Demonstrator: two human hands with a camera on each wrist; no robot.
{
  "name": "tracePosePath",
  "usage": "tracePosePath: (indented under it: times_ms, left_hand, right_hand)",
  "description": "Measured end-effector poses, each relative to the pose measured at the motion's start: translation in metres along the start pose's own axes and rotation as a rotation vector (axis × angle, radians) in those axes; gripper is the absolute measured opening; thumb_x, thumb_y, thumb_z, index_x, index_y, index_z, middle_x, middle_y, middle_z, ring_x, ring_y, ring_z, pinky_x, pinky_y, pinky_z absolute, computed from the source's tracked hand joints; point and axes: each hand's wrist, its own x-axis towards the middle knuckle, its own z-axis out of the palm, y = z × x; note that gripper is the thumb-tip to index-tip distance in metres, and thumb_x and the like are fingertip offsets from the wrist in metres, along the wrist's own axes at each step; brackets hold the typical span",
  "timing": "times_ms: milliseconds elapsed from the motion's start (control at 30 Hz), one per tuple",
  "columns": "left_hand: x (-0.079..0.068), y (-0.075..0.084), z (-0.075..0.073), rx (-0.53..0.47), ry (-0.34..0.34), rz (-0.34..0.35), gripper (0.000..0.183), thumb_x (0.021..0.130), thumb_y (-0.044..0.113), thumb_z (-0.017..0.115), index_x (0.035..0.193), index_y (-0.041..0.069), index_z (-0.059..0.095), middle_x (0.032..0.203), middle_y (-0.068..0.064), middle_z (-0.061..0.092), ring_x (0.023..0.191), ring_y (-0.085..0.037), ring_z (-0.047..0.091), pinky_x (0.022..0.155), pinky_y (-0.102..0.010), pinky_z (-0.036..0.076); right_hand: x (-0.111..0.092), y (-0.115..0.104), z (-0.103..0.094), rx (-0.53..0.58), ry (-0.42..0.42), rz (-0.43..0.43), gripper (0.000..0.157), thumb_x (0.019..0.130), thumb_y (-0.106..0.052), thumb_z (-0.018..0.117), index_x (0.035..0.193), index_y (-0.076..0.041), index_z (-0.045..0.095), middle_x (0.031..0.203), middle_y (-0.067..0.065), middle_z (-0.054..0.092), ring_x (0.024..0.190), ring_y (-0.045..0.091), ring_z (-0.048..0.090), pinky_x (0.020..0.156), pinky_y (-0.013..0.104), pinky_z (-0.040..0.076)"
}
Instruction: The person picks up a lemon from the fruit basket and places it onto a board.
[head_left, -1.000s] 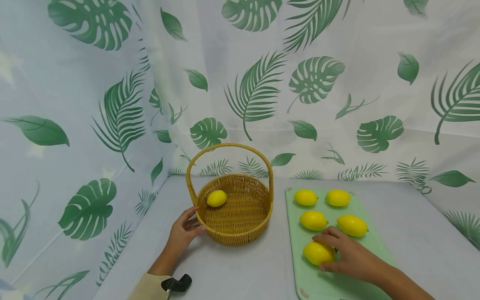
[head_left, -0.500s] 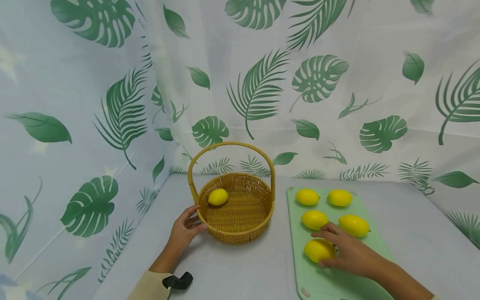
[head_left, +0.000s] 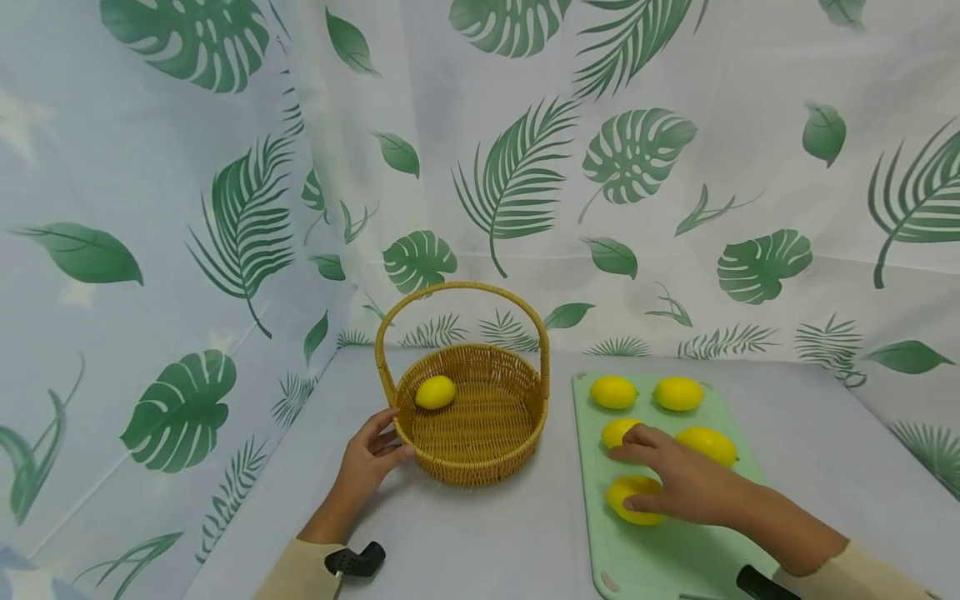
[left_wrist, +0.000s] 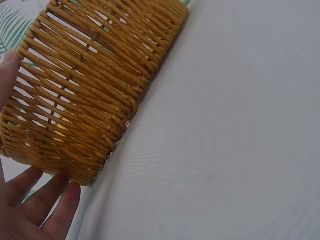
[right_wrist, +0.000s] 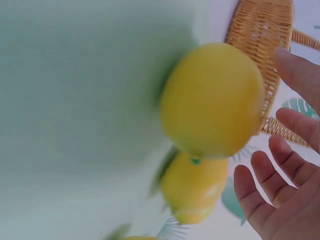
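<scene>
A wicker basket (head_left: 480, 475) with a tall arched handle stands on the table, one lemon (head_left: 436, 392) lying inside at its left. My left hand (head_left: 366, 457) holds the basket's left side, with thumb and index finger at the rim; in the left wrist view the other fingers (left_wrist: 46, 200) are by the lower wall. Over the green cutting board (head_left: 600, 542) hovers my right hand (head_left: 693, 479), fingers spread. Beneath it sits the nearest lemon (head_left: 633, 500), partly covered by the thumb. From the right wrist view, the hand (right_wrist: 285, 185) is apart from the closest lemon (right_wrist: 212, 100).
Farther back on the board lie more lemons: a back-left one (head_left: 613, 392), a back-right one (head_left: 678, 393), a middle-right one (head_left: 707, 446) and a half-hidden one (head_left: 618, 432). A leaf-print curtain (head_left: 525, 225) closes off the back and left side.
My right hand has lifted off the nearest lemon and moved slightly away from me, its fingers spreading. That lemon stays on the board. The left hand stays at the basket.
</scene>
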Motion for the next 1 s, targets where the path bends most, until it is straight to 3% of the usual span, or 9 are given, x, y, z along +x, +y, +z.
tracePosePath:
  times_ms: [167,433,667,1000]
  left_hand:
    - [0.002,-0.013,-0.002,0.011,0.022,0.013,0.069,0.083,0.002,0.076,0.143,-0.001,0.043,0.146,-0.026,0.038,0.119,-0.044,0.053,0.085,-0.028,0.053]
    - [0.003,-0.018,-0.002,0.033,0.032,0.048,0.068,0.082,0.007,0.078,0.142,0.0,0.045,0.145,-0.024,0.04,0.117,-0.041,0.055,0.084,-0.03,0.054]
    - [0.009,-0.019,-0.003,0.035,0.015,0.053,0.068,0.084,0.009,0.078,0.142,0.002,0.045,0.147,-0.021,0.04,0.119,-0.039,0.054,0.085,-0.031,0.054]
    - [0.003,-0.016,-0.002,0.025,0.03,0.044,0.068,0.083,0.003,0.077,0.143,-0.002,0.043,0.147,-0.023,0.038,0.119,-0.043,0.053,0.084,-0.03,0.054]
  right_hand:
    - [0.016,-0.007,-0.01,-0.054,-0.05,-0.056,0.05,0.082,-0.041,0.078,0.125,-0.02,0.064,0.116,-0.01,0.047,0.098,0.008,0.05,0.079,0.027,0.05]
    - [0.043,-0.02,-0.02,-0.068,-0.139,-0.074,0.047,0.085,-0.04,0.075,0.127,-0.023,0.062,0.117,-0.011,0.048,0.101,0.008,0.05,0.087,0.031,0.05]
    - [0.063,-0.028,-0.029,-0.102,-0.124,-0.139,0.051,0.087,-0.054,0.066,0.127,-0.023,0.062,0.116,-0.009,0.051,0.101,0.01,0.052,0.086,0.031,0.051]
    - [0.101,-0.037,-0.033,-0.109,-0.139,-0.148,0.051,0.089,-0.046,0.069,0.132,-0.02,0.06,0.125,-0.006,0.051,0.112,0.014,0.05,0.091,0.034,0.05]
